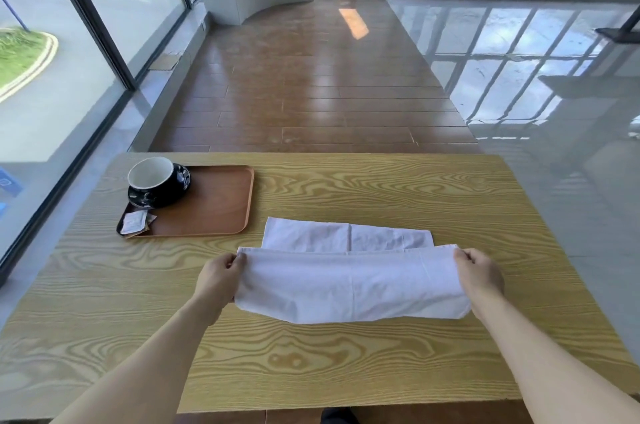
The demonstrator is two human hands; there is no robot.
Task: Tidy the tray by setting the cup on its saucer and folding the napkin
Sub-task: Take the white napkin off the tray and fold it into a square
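So you've got the white napkin (349, 278) out on the wooden table (450, 195), off the tray, right in front of you. Your left hand (220, 276) is pinching the napkin's left corner between thumb and fingers, and your right hand (479, 274) is doing the same on the right corner, so both are curled tight onto the cloth. The near half is lifted up between your hands and sags a bit in the middle, while the far half lies flat on the table just behind it. Over to the left sits the brown tray (214, 209), near the table's far left corner. The black cup (154, 178) with its white inside is sitting on the dark saucer (173, 197) at the tray's far left, though it's tipped over toward you a bit, not upright. A couple of small paper packets (135, 223) are lying in the tray's near left corner, just beside the saucer.
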